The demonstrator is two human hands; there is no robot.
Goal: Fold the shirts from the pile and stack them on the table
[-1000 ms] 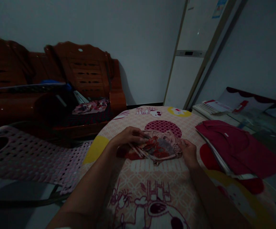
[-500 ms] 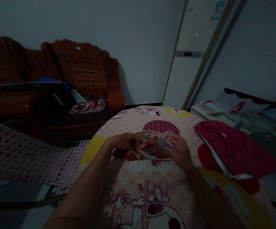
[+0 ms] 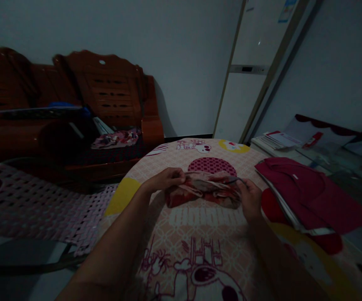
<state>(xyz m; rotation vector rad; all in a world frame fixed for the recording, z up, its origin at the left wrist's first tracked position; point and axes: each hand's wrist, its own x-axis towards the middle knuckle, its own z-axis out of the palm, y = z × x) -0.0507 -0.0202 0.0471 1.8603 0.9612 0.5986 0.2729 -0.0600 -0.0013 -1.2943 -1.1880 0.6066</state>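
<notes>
A thin, flower-patterned piece of cloth (image 3: pixel 210 186) in pink, red and grey lies bunched on the patterned tablecloth (image 3: pixel 181 225); its exact kind is unclear. My left hand (image 3: pixel 167 179) pinches its upper left edge between thumb and fingers. At the opposite end, my right hand (image 3: pixel 251 196) grips the upper right edge, with a narrow dark strip at the fingertips. Between the two hands the upper edge is drawn out sideways, while the lower part sags in folds on the table.
A dark pink bag or folder (image 3: pixel 309 188) with papers beneath it lies at the table's right. To the left stands a woven chair (image 3: pixel 43 205). Behind are a wooden bench (image 3: pixel 112 96) with another flowered cloth (image 3: pixel 118 139) and a tall white cabinet-like unit (image 3: pixel 243 96).
Both hands have gone from resting over the flattened cloth to pinching its upper edge at each end. The edge is lifted and stretched, and the cloth has folded down.
</notes>
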